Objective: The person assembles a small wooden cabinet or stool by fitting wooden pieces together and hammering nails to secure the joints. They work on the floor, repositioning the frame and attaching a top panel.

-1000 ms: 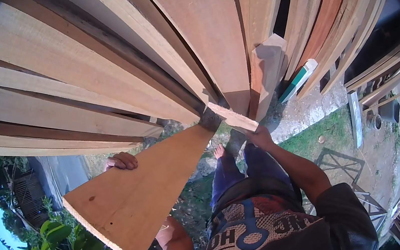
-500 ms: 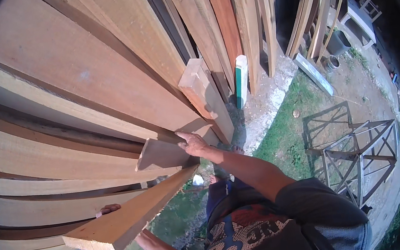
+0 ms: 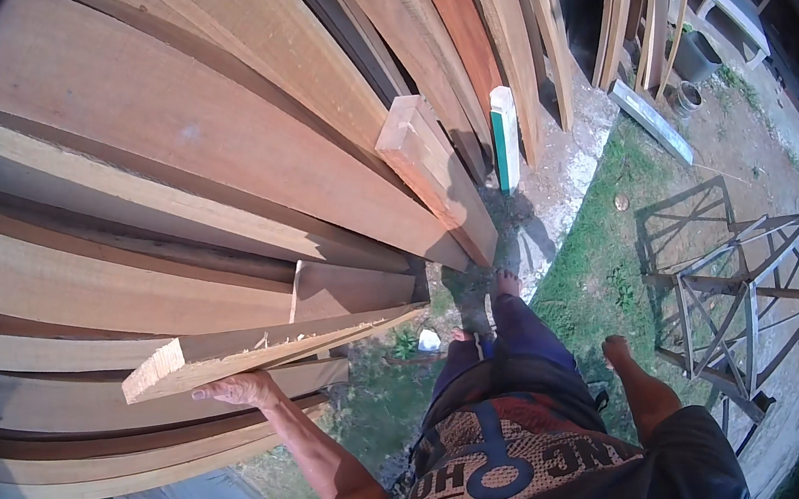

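Observation:
A thick wooden plank (image 3: 261,344) with a pale sawn end leans at the lower left among the stacked boards. My left hand (image 3: 239,390) supports its underside near that end, thumb and fingers against the wood. My right hand (image 3: 617,351) hangs low at my right side, away from the wood; it is small in view and its fingers cannot be made out. Beyond the plank stands a shorter board (image 3: 354,286) with a thin edge. A squared block of timber (image 3: 441,183) stands upright against the stack, and a small white and green post (image 3: 505,140) is beside it.
Long boards (image 3: 172,128) lean in a row from left to far centre. To the right, a metal frame (image 3: 749,294) stands on the ground. Farther off are a loose grey beam (image 3: 652,123), a can (image 3: 688,96), a dark bucket (image 3: 695,57) and a white table (image 3: 733,4).
My right hand has left the boards and dropped to my right side. The plank has tipped and shifted toward the stack, with my left hand now under its end. My view has shifted slightly.

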Demonstrator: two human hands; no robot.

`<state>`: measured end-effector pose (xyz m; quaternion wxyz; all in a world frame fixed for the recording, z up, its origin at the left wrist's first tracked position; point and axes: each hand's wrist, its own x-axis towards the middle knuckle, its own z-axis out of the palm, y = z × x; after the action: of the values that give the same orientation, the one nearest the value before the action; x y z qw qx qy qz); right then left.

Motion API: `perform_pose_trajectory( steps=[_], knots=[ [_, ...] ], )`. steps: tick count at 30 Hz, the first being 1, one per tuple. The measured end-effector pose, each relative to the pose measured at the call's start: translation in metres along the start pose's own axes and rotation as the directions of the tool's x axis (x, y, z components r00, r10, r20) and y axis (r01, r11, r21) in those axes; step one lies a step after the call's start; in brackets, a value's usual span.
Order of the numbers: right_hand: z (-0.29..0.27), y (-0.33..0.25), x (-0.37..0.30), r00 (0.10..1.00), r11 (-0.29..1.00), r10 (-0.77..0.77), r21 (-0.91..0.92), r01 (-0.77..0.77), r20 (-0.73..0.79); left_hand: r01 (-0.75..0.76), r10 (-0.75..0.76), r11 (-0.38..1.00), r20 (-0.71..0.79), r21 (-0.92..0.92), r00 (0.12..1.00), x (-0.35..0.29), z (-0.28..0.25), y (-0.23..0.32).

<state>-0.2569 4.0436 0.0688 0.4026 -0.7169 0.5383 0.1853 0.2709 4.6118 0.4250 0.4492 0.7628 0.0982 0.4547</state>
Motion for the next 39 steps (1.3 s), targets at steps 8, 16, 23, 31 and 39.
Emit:
perform_pose_trajectory(
  steps=[8,16,23,31,39],
  knots=[
    [0.04,-0.098,-0.057,0.98,0.981,-0.185,0.039,0.188,-0.07,0.163,-0.048,0.929,0.33,-0.332,0.943,-0.08,-0.001,0.041],
    [0.026,-0.149,-0.049,0.858,0.832,-0.492,0.211,0.513,-0.15,0.338,-0.208,0.827,0.314,-0.45,0.926,-0.058,0.044,0.192],
    [0.034,0.012,0.027,0.984,0.861,-0.019,0.497,0.107,-0.178,0.249,-0.129,0.918,0.361,-0.31,0.923,-0.077,0.098,0.264],
    [-0.056,-0.028,0.031,0.972,0.858,0.228,0.484,-0.172,-0.06,0.306,0.018,0.895,0.713,-0.324,0.701,-0.123,0.164,0.313],
    [-0.14,-0.046,0.118,0.954,0.805,0.235,0.588,-0.085,-0.184,-0.043,0.311,0.927,0.699,-0.373,0.644,-0.178,0.279,0.433]
  ],
)
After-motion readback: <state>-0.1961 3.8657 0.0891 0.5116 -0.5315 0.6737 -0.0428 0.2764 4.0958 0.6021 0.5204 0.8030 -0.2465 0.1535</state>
